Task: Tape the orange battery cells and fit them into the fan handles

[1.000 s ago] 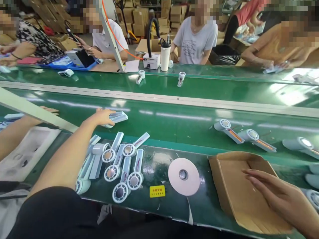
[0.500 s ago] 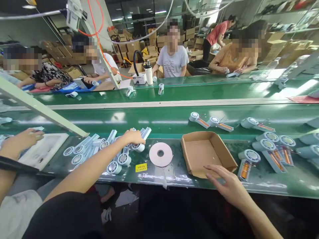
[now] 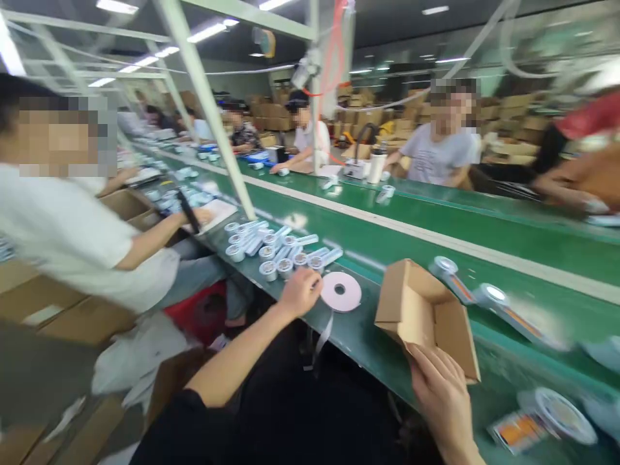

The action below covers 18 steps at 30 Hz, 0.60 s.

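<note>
A: Centre of the frame: the left hand (image 3: pixel 300 290), fingers curled, rests at the near edge of the cluster of white fan units (image 3: pixel 278 248) on the green bench (image 3: pixel 368 336); whether it grips one cannot be told; the tape roll (image 3: pixel 341 291) lies just right of it.

B: And lower right?

A: The right hand (image 3: pixel 443 400), fingers loosely spread, touches the near corner of the open cardboard box (image 3: pixel 426 313); it grips nothing firmly; the box looks empty.

B: Which step, by your reading?

A: Picking a unit from the cluster; the box steadied for it; next calls for a closed grip on one unit and a carry rightward, past the roll, into the box.
</note>
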{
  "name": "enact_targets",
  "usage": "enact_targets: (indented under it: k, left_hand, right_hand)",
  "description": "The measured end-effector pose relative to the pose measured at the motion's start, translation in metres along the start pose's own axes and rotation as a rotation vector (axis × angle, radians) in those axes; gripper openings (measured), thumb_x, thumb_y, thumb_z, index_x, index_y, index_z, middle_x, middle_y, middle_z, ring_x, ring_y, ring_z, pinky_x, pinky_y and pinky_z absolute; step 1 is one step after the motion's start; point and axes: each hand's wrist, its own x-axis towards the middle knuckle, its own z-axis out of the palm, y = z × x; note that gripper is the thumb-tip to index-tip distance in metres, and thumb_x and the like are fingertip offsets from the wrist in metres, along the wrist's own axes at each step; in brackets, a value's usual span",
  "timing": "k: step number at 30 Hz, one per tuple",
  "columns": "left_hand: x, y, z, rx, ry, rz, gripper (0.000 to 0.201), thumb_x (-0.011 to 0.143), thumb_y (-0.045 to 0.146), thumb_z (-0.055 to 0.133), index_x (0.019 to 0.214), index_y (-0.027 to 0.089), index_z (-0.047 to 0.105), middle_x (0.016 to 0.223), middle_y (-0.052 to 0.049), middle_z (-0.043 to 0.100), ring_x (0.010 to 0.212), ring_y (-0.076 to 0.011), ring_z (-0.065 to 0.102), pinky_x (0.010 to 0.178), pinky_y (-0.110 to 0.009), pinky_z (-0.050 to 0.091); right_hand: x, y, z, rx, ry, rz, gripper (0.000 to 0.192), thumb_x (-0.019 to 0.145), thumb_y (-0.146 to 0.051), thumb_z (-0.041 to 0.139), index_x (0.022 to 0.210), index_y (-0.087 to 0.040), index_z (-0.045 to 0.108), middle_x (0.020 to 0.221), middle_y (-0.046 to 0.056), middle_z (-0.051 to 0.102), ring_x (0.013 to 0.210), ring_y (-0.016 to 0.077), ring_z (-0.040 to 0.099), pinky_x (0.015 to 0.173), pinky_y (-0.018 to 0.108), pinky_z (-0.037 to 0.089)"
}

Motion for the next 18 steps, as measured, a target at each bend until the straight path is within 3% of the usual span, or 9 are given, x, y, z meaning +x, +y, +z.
enact_targets:
  k: [2,5,7,9,11,14,16,18]
  left_hand:
    - [-0.068,-0.019,0.019,-0.127,0.061,-0.062,0.04,0.103,0.054,0.046,0.09,0.025,0.071,0.1,-0.01,0.071,0.107,-0.0274,0.064,0.104,-0.044,0.049]
    - [-0.158,-0.04,0.05,-0.349,0.14,-0.188,0.062,0.102,0.072,0.038,0.08,0.023,0.069,0.078,-0.008,0.066,0.08,-0.0236,0.065,0.082,-0.041,0.054]
    - [-0.204,-0.044,0.066,-0.512,0.177,-0.239,0.078,0.096,0.086,0.03,0.1,0.022,0.074,0.084,-0.009,0.069,0.075,-0.0226,0.067,0.072,-0.039,0.055]
    - [-0.236,-0.041,0.076,-0.775,0.273,-0.268,0.087,0.087,0.092,0.044,0.136,0.024,0.065,0.113,-0.015,0.073,0.091,-0.0262,0.072,0.075,-0.04,0.058]
    - [-0.257,-0.036,0.081,-1.058,0.523,-0.338,0.097,0.077,0.08,0.075,0.156,0.029,0.048,0.139,-0.018,0.066,0.116,-0.0316,0.069,0.09,-0.043,0.058]
    - [-0.282,-0.04,0.079,-1.251,0.997,-0.608,0.095,0.067,0.051,0.091,0.151,0.026,0.054,0.137,-0.015,0.069,0.124,-0.0337,0.066,0.096,-0.04,0.056]
    - [-0.305,-0.053,0.074,-1.253,1.222,-0.78,0.085,0.063,0.046,0.088,0.14,0.023,0.061,0.127,-0.012,0.073,0.117,-0.0321,0.069,0.087,-0.037,0.058]
    - [-0.333,-0.071,0.069,-1.22,1.412,-0.844,0.073,0.06,0.044,0.086,0.127,0.023,0.066,0.122,-0.01,0.075,0.112,-0.0294,0.07,0.081,-0.033,0.059]
  right_hand:
    - [0.003,0.003,0.007,0.143,0.051,-0.083,0.037,0.099,-0.014,0.055,0.128,-0.03,0.072,0.101,0.008,0.082,0.094,0.0312,0.075,0.1,0.052,0.052]
    - [0.017,-0.002,0.032,0.34,-0.101,-0.319,0.053,0.095,-0.011,0.057,0.142,-0.034,0.065,0.115,0.007,0.082,0.102,0.0318,0.075,0.108,0.054,0.047]
    - [0.027,-0.024,0.054,0.438,-0.267,-0.526,0.056,0.094,-0.009,0.055,0.141,-0.037,0.066,0.119,0.004,0.081,0.104,0.029,0.076,0.11,0.052,0.044]
    - [0.027,-0.06,0.076,0.525,-0.39,-0.651,0.054,0.093,-0.007,0.054,0.134,-0.038,0.071,0.117,0.001,0.082,0.102,0.0258,0.075,0.112,0.05,0.041]
    - [0.015,-0.1,0.097,0.622,-0.456,-0.701,0.045,0.095,-0.01,0.057,0.128,-0.036,0.074,0.116,0.002,0.082,0.102,0.0254,0.074,0.113,0.052,0.04]
    - [-0.015,-0.145,0.129,0.734,-0.584,-0.733,0.026,0.098,-0.021,0.066,0.119,-0.03,0.078,0.116,0.008,0.081,0.105,0.028,0.073,0.106,0.052,0.049]
    - [-0.03,-0.159,0.153,0.674,-0.899,-0.674,0.018,0.099,-0.023,0.067,0.112,-0.026,0.079,0.112,0.01,0.081,0.104,0.0263,0.074,0.098,0.045,0.055]
    - [-0.036,-0.164,0.181,0.504,-1.255,-0.519,0.012,0.099,-0.021,0.069,0.104,-0.022,0.079,0.104,0.009,0.081,0.099,0.0242,0.076,0.092,0.038,0.059]
